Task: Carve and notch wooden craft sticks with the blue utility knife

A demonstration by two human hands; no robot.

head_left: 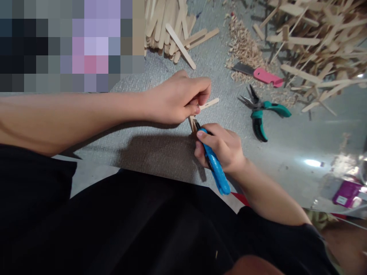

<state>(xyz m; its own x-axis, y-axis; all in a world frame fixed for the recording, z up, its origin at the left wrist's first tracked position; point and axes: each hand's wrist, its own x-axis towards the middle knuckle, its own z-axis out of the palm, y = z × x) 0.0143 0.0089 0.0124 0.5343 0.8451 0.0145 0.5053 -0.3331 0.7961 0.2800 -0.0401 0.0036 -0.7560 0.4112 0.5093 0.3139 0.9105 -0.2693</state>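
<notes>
My left hand (183,97) is closed over crossed wooden craft sticks, its thumb and fingers pressed together on them. One craft stick (210,103) with a small slot pokes out to the right of the fingertips. A second stick (192,124) points down toward me from under the thumb. My right hand (222,147) wraps round a blue utility knife (216,168), thumb along the top of its handle. The knife's tip meets or nearly meets the lower stick, just below my left thumb. Where the sticks join is hidden by my left hand.
Pliers with green handles (259,110) lie spread at the right. A pink-handled blade (268,77) rests by a heap of wood shavings (246,44). Loose craft sticks (164,26) lie at the back, and a large pile of sticks (323,42) fills the far right.
</notes>
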